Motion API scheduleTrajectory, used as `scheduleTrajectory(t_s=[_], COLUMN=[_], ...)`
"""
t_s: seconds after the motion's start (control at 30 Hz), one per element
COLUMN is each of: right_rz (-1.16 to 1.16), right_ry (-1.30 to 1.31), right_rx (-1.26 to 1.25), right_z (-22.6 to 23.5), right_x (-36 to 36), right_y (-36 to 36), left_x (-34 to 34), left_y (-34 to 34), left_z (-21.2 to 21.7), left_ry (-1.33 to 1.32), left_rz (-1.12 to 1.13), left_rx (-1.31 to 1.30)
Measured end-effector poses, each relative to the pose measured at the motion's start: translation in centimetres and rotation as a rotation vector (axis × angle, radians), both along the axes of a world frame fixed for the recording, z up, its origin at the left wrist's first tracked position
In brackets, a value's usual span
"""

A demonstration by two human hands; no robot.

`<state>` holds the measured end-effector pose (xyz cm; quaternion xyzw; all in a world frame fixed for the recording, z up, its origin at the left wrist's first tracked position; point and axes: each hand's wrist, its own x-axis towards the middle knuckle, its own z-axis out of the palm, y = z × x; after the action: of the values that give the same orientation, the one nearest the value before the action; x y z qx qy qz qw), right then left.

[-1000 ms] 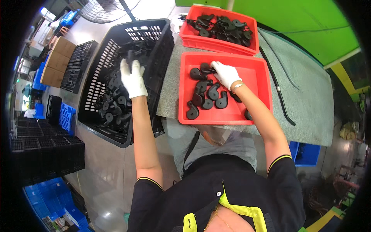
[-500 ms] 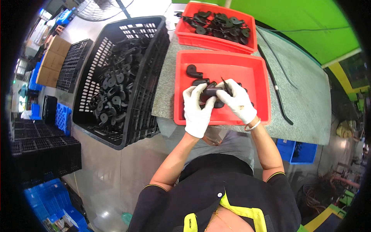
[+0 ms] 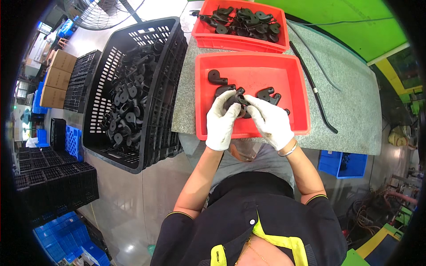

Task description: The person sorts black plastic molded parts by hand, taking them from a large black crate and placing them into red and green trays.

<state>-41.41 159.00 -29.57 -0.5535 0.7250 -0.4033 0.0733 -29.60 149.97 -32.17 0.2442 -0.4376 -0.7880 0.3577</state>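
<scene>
Both my hands wear white gloves and are close together over the near red tray (image 3: 286,73). My left hand (image 3: 221,122) is closed round a black elbow-shaped plastic part (image 3: 230,103), partly hidden by the fingers. My right hand (image 3: 270,122) has its fingertips pinched at that part's right end; something small and dark is between them, too hidden to name. Beyond the left fingers, another black elbow part (image 3: 216,78) lies on the tray floor. More black parts (image 3: 269,95) lie past my right fingers, and others sit partly covered under my hands.
A second red bin (image 3: 242,43) full of black parts stands behind the tray. At left is a tall black crate (image 3: 162,99) heaped with similar parts. A black rod (image 3: 316,91) and a grey cable (image 3: 317,62) lie on the grey tabletop (image 3: 350,119). A blue bin (image 3: 326,164) sits below right.
The elbow part has turned from lying level between my hands to a tilted position nearer my left hand. My right hand has shifted slightly left, uncovering parts at the tray's right.
</scene>
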Motion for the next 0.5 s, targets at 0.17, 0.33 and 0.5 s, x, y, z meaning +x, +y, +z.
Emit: scheduleTrajectory(t_s=[0.17, 0.33, 0.5], right_rz=[0.013, -0.024, -0.047], right_ry=[0.066, 0.110, 0.144], right_rx=[0.027, 0.033, 0.049], right_z=[0.3, 0.1, 0.1], right_x=[0.5, 0.9, 1.1], right_y=[-0.2, -0.3, -0.3], left_x=[-0.2, -0.3, -0.5], left_y=[-0.1, -0.3, -0.1], left_z=[-0.6, -1.2, -1.1], left_ry=[0.035, 0.084, 0.107], left_rz=[0.059, 0.092, 0.112], left_rx=[0.009, 0.065, 0.076])
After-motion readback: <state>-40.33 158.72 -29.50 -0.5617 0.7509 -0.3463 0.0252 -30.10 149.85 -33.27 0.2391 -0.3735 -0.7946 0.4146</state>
